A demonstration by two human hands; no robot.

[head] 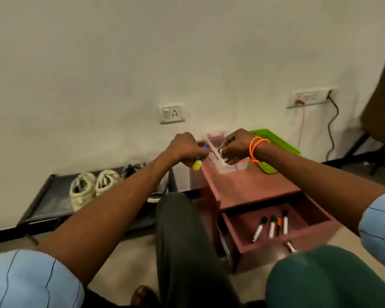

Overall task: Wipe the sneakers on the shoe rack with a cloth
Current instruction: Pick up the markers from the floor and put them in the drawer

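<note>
The pale sneakers [91,185] are seen side by side on the black shoe rack [45,196], near its back edge, well apart from both hands. They are judged light and soft-sided, best steadied at the heel or collar. No cloth is made out. Both arms are stretched forward over the red table [249,187]. A yellow-ended tool [197,165] is gripped by the left hand [185,147]; a small object [222,152] is pinched by the right hand [236,145].
</note>
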